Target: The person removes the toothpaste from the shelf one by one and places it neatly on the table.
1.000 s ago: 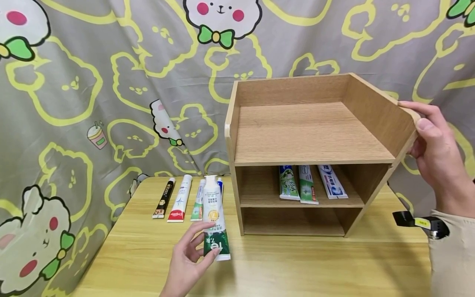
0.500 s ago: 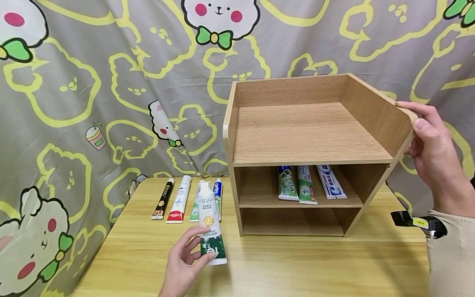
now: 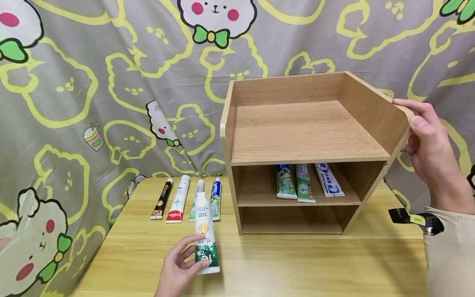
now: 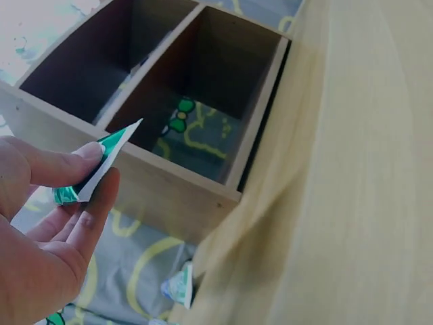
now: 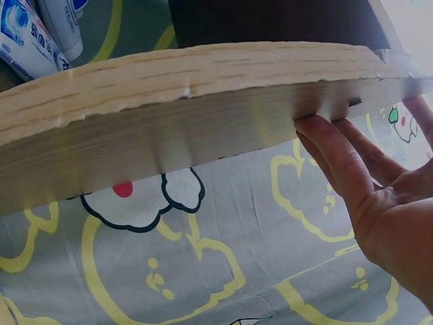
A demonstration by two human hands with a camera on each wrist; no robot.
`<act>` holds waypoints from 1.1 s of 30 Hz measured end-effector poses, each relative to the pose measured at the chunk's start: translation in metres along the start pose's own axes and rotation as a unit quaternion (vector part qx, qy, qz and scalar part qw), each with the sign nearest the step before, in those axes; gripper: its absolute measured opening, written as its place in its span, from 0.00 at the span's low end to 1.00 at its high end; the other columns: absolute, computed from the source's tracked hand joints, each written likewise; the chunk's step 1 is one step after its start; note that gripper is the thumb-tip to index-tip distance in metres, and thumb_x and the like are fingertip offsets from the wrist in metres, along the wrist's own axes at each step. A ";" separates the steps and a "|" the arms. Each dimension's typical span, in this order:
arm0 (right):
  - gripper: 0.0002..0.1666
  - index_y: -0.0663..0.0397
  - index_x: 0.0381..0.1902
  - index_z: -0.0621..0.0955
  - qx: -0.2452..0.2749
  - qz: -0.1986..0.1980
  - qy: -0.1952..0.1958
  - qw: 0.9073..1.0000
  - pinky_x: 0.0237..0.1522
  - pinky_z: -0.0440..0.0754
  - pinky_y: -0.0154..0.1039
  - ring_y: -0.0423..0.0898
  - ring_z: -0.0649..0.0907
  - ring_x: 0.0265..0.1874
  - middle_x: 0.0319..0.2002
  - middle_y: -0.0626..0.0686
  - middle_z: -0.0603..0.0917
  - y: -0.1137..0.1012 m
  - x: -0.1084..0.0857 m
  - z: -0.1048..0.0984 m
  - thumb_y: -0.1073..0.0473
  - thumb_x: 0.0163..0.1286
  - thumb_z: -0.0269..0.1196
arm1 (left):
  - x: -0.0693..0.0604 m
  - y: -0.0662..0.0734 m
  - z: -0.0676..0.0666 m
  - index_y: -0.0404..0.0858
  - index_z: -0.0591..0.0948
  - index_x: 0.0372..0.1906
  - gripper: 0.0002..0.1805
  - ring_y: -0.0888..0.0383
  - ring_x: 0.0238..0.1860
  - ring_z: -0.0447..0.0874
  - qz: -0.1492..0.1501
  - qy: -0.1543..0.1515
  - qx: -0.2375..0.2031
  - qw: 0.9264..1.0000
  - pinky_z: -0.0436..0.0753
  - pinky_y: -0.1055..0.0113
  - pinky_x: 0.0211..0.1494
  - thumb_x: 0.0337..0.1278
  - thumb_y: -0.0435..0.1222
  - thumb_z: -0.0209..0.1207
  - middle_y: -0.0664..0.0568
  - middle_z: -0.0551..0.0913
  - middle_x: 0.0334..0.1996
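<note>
Left wrist view: crimped end of the toothpaste tube [image 4: 111, 159] near edge-on. Head view: cap and printed front. Right wrist view: right hand [image 5: 379, 196] has fingertips against the outer side of the shelf unit [image 5: 135, 142]; head view hides those.

Tube's long axis runs near 12–6 in head view, tipped slightly: cap at about 12, green crimped end between 5 and 6. Sits over the tabletop [image 3: 297, 264], at 8 o'clock from the shelf unit; four tubes [image 3: 179, 200] lie from 10 round to 1 o'clock of it.

Left hand [image 3: 177, 266]: thumb and fingers clamped on the tube's green end, one face each. Right hand: thumb on the shelf unit's front edge, index along the top; fingers partly spread, touching the panel.
</note>
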State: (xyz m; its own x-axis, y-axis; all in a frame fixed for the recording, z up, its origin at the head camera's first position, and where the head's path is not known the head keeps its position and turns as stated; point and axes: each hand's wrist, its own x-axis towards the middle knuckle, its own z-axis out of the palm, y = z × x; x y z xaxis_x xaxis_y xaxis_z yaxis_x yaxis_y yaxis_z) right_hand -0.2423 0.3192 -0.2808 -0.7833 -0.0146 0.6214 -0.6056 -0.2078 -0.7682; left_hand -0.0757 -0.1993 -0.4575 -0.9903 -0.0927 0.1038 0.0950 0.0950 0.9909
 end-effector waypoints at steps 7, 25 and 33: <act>0.25 0.58 0.69 0.74 0.003 -0.003 -0.011 1.000 0.15 0.69 0.32 0.48 0.74 0.36 0.53 0.58 0.72 0.001 0.001 -0.003 0.62 0.77 0.52 | -0.002 -0.009 -0.006 0.33 0.81 0.60 0.35 0.53 0.51 0.86 -0.046 -0.034 -0.020 0.998 0.89 0.56 0.47 0.39 0.18 0.74 0.37 0.75 0.64; 0.27 0.60 0.70 0.73 -0.015 -0.003 0.002 1.000 0.19 0.75 0.31 0.50 0.73 0.39 0.56 0.60 0.71 -0.001 -0.001 0.002 0.61 0.75 0.54 | -0.001 -0.034 -0.011 0.35 0.78 0.65 0.37 0.46 0.56 0.82 -0.118 -0.085 -0.019 0.989 0.88 0.55 0.52 0.44 0.23 0.75 0.35 0.69 0.68; 0.26 0.59 0.70 0.73 -0.013 -0.005 -0.009 1.000 0.19 0.76 0.31 0.50 0.73 0.40 0.56 0.59 0.70 0.002 0.000 -0.002 0.62 0.76 0.53 | -0.002 -0.038 -0.012 0.38 0.78 0.65 0.35 0.42 0.60 0.79 -0.138 -0.112 0.014 0.984 0.86 0.60 0.56 0.48 0.26 0.74 0.33 0.67 0.70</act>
State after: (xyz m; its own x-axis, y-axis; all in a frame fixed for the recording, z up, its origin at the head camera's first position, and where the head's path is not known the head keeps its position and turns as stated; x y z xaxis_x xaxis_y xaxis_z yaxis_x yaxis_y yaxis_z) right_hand -0.2437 0.3209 -0.2825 -0.7750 -0.0306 0.6312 -0.6166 -0.1825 -0.7658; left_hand -0.0759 -0.2151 -0.4947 -0.9759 0.1014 -0.1932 -0.1803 0.1237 0.9758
